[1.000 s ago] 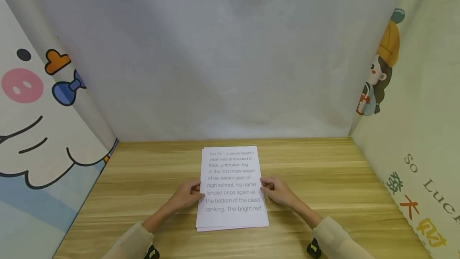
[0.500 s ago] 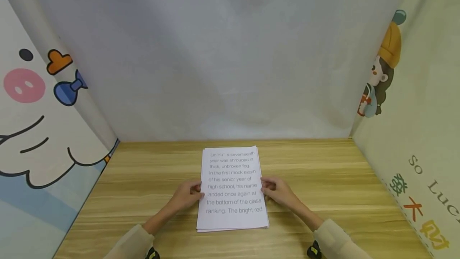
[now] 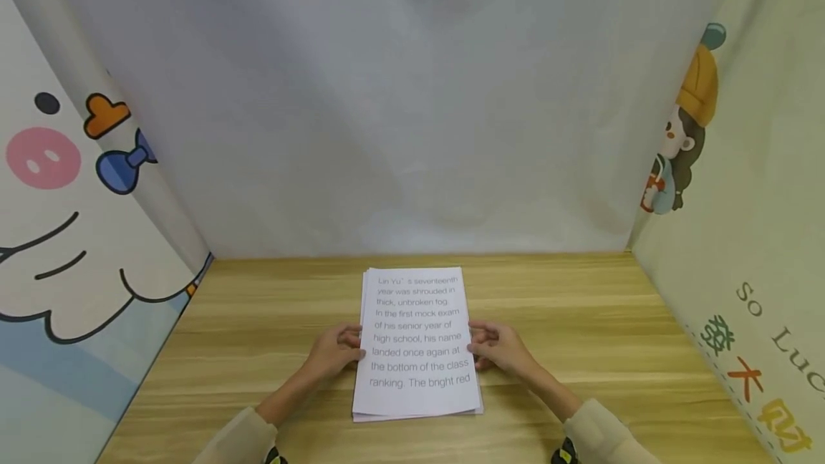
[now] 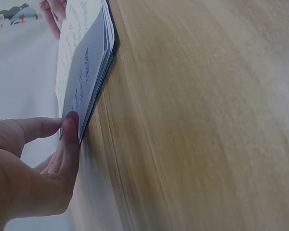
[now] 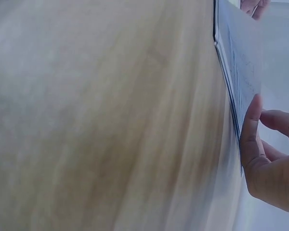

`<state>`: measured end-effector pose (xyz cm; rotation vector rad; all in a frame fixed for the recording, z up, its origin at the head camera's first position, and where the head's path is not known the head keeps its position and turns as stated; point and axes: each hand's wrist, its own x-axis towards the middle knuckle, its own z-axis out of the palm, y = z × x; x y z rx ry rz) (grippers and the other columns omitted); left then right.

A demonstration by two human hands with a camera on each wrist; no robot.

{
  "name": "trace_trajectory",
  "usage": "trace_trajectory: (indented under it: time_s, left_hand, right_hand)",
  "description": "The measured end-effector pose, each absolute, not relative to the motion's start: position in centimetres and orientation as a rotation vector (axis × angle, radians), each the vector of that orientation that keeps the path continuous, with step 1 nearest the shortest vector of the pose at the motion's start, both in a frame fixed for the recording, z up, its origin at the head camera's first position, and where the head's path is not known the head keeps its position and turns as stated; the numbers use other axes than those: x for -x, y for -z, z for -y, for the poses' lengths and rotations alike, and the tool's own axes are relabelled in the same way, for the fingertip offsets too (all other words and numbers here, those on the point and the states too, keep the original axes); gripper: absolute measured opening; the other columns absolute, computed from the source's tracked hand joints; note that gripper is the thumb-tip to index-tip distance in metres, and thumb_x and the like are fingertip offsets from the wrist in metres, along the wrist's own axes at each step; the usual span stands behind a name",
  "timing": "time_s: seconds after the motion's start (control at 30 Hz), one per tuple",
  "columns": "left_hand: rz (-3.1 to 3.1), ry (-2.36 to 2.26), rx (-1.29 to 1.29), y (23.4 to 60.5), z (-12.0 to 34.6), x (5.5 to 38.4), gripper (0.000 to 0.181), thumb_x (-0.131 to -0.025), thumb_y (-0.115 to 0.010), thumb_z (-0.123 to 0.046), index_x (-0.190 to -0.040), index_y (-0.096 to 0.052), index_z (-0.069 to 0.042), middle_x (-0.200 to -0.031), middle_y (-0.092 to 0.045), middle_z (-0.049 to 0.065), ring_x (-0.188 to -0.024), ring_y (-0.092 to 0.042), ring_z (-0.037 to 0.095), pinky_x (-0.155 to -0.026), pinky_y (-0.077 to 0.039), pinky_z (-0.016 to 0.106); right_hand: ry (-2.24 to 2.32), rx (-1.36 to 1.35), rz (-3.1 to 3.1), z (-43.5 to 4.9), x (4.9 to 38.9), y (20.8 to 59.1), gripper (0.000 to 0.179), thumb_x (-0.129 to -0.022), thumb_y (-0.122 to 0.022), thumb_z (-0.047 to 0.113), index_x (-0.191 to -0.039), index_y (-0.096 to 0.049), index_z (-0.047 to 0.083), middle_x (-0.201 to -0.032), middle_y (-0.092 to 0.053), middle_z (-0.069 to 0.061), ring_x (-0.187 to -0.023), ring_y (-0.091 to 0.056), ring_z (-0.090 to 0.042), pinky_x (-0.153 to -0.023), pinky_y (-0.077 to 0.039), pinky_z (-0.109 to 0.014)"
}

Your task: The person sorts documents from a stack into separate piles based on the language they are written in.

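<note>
A stack of printed paper sheets (image 3: 419,399) lies on the wooden table with its text facing up. The edges of the lower sheets peek out unevenly at the upper left and along the bottom. My left hand (image 3: 335,351) pinches the stack's left edge between thumb and fingers; the left wrist view shows the near sheets bowed up beside the thumb (image 4: 71,124). On the opposite edge, my right hand (image 3: 505,349) pinches the sheets, its thumb on the rim. The right wrist view shows my right thumb (image 5: 252,118) against the paper. Fingertips beneath the sheets are partly hidden.
The wood-grain table (image 3: 258,306) extends around the stack. A pale grey backdrop (image 3: 412,127) rises behind it. Side panels carry cartoon prints, a pig (image 3: 44,157) at left and a figure in a yellow hat (image 3: 699,84) at right.
The top sheets have shifted slightly against the lower ones, so more of the lower edges shows at the upper left and lower right. Both hands stay at the sides; the right fingers have spread a little.
</note>
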<state>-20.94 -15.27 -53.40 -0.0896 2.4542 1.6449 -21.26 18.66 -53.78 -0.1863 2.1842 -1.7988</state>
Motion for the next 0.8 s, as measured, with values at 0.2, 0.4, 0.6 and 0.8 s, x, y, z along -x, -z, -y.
trace_trajectory:
  time_s: [0.2, 0.4, 0.6, 0.8]
  left_hand:
    - [-2.429, -1.694, 0.113, 53.58, 15.24, 20.78, 0.054, -0.083, -0.073, 0.009, -0.135, -0.057, 0.007, -0.098, -0.073, 0.017, -0.078, -0.070, 0.019, -0.068, -0.064, 0.034]
    - [-2.402, -1.673, 0.125, 53.51, 15.44, 20.58, 0.055, -0.087, -0.071, 0.006, -0.139, -0.055, 0.004, -0.101, -0.074, 0.014, -0.079, -0.070, 0.018, -0.068, -0.063, 0.033]
    - [-2.401, -1.666, 0.147, 53.23, 15.71, 20.61, 0.054, -0.087, -0.071, 0.005, -0.140, -0.057, 0.001, -0.101, -0.075, 0.012, -0.078, -0.070, 0.017, -0.067, -0.062, 0.033]
    - [-2.378, -1.729, 0.157, 53.21, 15.92, 20.34, 0.053, -0.087, -0.070, 0.007, -0.139, -0.057, 0.003, -0.099, -0.074, 0.014, -0.075, -0.069, 0.016, -0.064, -0.062, 0.030]
  right_hand:
    - [1.812, 0.111, -2.136, -18.59, 21.11, 53.63, 0.060, -0.095, -0.066, 0.000, -0.146, -0.040, -0.015, -0.102, -0.066, -0.015, -0.070, -0.065, -0.012, -0.061, -0.061, -0.024]
    - [1.822, 0.077, -2.121, -18.60, 21.17, 53.51, 0.059, -0.095, -0.065, -0.001, -0.147, -0.041, -0.014, -0.101, -0.065, -0.011, -0.076, -0.067, -0.012, -0.061, -0.062, -0.026]
    - [1.854, 0.084, -2.095, -18.58, 21.00, 53.28, 0.060, -0.094, -0.066, -0.001, -0.147, -0.041, -0.013, -0.098, -0.064, -0.007, -0.079, -0.067, -0.011, -0.061, -0.063, -0.026]
    - [1.862, 0.068, -2.096, -18.49, 20.72, 53.12, 0.059, -0.094, -0.066, -0.002, -0.147, -0.042, -0.012, -0.098, -0.064, -0.006, -0.077, -0.068, -0.010, -0.060, -0.062, -0.025]
